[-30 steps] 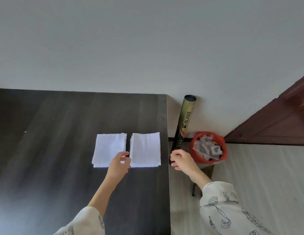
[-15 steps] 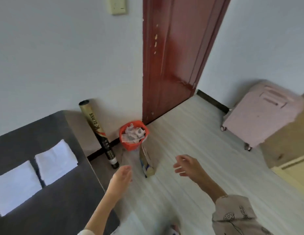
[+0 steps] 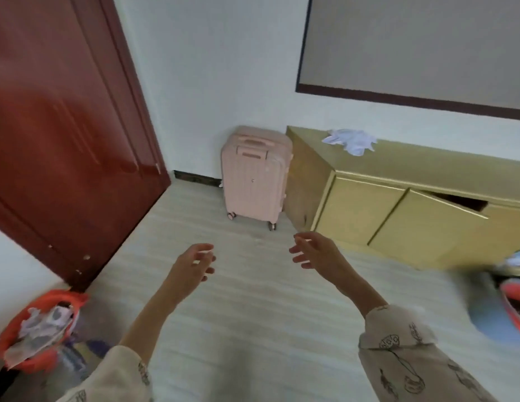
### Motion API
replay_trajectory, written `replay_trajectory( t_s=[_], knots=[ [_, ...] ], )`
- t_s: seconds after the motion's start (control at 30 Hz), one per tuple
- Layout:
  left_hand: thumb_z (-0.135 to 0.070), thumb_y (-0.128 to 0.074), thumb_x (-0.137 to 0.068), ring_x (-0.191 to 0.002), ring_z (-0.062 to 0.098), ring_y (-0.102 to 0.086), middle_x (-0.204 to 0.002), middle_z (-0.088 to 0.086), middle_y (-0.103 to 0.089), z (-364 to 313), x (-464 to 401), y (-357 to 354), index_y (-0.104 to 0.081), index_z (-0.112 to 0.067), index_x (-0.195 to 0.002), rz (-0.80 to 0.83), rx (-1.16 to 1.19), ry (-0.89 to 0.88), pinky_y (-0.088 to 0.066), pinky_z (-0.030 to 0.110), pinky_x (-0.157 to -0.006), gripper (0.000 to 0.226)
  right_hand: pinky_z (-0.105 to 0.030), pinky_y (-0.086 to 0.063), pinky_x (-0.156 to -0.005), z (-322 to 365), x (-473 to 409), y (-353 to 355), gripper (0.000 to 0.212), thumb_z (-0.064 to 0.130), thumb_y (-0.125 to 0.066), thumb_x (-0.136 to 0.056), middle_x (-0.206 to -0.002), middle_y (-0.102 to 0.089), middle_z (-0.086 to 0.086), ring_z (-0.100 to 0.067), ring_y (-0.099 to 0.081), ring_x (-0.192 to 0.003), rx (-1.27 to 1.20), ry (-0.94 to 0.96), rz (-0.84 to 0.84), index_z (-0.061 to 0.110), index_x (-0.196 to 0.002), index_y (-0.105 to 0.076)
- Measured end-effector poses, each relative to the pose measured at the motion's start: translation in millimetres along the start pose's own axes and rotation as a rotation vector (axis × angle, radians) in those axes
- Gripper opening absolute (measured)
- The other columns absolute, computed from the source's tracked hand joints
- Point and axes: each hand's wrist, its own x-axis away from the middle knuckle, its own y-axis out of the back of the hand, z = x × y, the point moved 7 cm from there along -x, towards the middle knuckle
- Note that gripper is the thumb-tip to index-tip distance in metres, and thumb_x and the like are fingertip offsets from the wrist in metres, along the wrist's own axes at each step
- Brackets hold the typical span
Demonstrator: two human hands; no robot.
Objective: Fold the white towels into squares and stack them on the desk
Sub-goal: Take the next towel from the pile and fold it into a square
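A crumpled white towel (image 3: 351,142) lies on top of a low yellow cabinet (image 3: 369,198) at the far right of the room. My left hand (image 3: 192,266) and my right hand (image 3: 315,250) are both raised over the floor, fingers loosely spread, holding nothing. Both hands are well short of the cabinet. The desk and the two folded towels are out of view.
A pink suitcase (image 3: 254,175) stands upright between the red door (image 3: 58,126) and the cabinet. An orange waste bin (image 3: 38,329) full of paper sits at the lower left. One cabinet door (image 3: 435,224) hangs ajar. Blurred coloured items lie at the right edge.
The view has swung right, away from the desk and folded towels, to the suitcase and yellow cabinet. Both hands left the desk and now hang empty over the floor.
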Motion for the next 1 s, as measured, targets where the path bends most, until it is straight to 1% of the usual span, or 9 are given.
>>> replay_trajectory(
  t_s=[0.07,0.13,0.23,0.33,0.53,0.67,0.8,0.93,1.0],
  knots=[
    [-0.013,-0.045,-0.096,-0.075,0.016,-0.063,-0.091,0.001,-0.063,-45.3,-30.7,-50.8,-0.053,-0.018,-0.106,0.084,-0.025,-0.069,-0.049,0.025,-0.065,0.014,-0.025,-0.047,-0.066,-0.8,-15.5,63.3,0.016,0.019,-0.047,-0.096,-0.089,-0.064,-0.006,-0.019,-0.061,-0.074,-0.006,0.014,-0.082,0.012,-0.108,-0.055],
    [-0.013,-0.044,-0.096,-0.077,0.017,-0.063,-0.092,0.001,-0.063,-86.5,-59.9,-98.4,-0.054,-0.017,-0.106,0.150,-0.046,-0.128,-0.049,0.027,-0.068,0.014,-0.031,-0.050,-0.072,-3.0,-34.3,119.2,0.019,0.021,-0.047,-0.096,-0.092,-0.066,-0.005,-0.021,-0.063,-0.079,-0.003,0.020,-0.167,0.012,-0.111,-0.055],
    [-0.012,-0.044,-0.096,-0.079,0.019,-0.063,-0.092,0.002,-0.064,-135.8,-104.6,-164.3,-0.054,-0.016,-0.107,0.225,-0.053,-0.189,-0.051,0.028,-0.071,0.015,-0.038,-0.052,-0.080,-6.8,-72.4,188.0,0.019,0.022,-0.048,-0.096,-0.094,-0.068,-0.005,-0.022,-0.065,-0.084,-0.008,0.030,-0.245,0.014,-0.111,-0.056],
    [-0.012,-0.044,-0.096,-0.081,0.019,-0.064,-0.093,0.003,-0.064,-168.5,-160.5,-221.1,-0.054,-0.017,-0.106,0.266,-0.049,-0.236,-0.052,0.028,-0.072,0.015,-0.036,-0.051,-0.079,-7.9,-125.0,241.9,0.019,0.020,-0.048,-0.096,-0.094,-0.068,-0.005,-0.021,-0.064,-0.083,-0.015,0.040,-0.275,0.014,-0.111,-0.056],
    [-0.011,-0.043,-0.096,-0.078,0.017,-0.063,-0.093,0.003,-0.065,-222.0,-300.6,-322.2,-0.055,-0.014,-0.108,0.311,-0.048,-0.229,-0.050,0.027,-0.072,0.017,-0.028,-0.050,-0.070,-11.4,-246.3,346.1,0.018,0.019,-0.048,-0.096,-0.088,-0.067,-0.001,-0.020,-0.064,-0.078,-0.058,-0.003,-0.323,0.013,-0.111,-0.056],
    [-0.010,-0.042,-0.097,-0.074,0.016,-0.060,-0.090,0.003,-0.063,-267.9,-373.1,-389.7,-0.055,-0.012,-0.106,0.372,-0.053,-0.217,-0.047,0.025,-0.068,0.016,-0.026,-0.050,-0.068,-12.9,-303.8,414.3,0.016,0.019,-0.047,-0.096,-0.088,-0.067,-0.001,-0.018,-0.064,-0.076,-0.081,-0.028,-0.355,0.015,-0.109,-0.056],
    [-0.011,-0.043,-0.096,-0.069,0.011,-0.059,-0.086,-0.003,-0.062,-284.6,-436.1,-458.5,-0.055,-0.018,-0.101,0.431,-0.095,-0.178,-0.045,0.021,-0.063,0.014,-0.028,-0.050,-0.069,-25.9,-367.7,479.0,0.014,0.018,-0.048,-0.096,-0.087,-0.067,-0.001,-0.018,-0.064,-0.075,-0.076,-0.073,-0.395,0.015,-0.107,-0.056],
    [-0.009,-0.044,-0.095,-0.067,0.011,-0.059,-0.086,-0.002,-0.063,-285.7,-494.8,-515.2,-0.055,-0.021,-0.095,0.423,-0.136,-0.135,-0.046,0.017,-0.058,0.016,-0.031,-0.049,-0.070,-47.8,-444.4,522.4,0.016,0.017,-0.048,-0.096,-0.087,-0.066,-0.002,-0.021,-0.063,-0.077,-0.052,-0.118,-0.337,0.013,-0.108,-0.057],
    [-0.010,-0.046,-0.094,-0.071,0.015,-0.060,-0.087,0.000,-0.064,-287.6,-528.6,-541.3,-0.056,-0.023,-0.093,0.382,-0.170,-0.124,-0.049,0.022,-0.065,0.017,-0.033,-0.048,-0.071,-57.7,-486.4,543.6,0.015,0.017,-0.048,-0.096,-0.086,-0.066,-0.002,-0.021,-0.062,-0.077,-0.024,-0.124,-0.305,0.014,-0.107,-0.056]
  ],
)
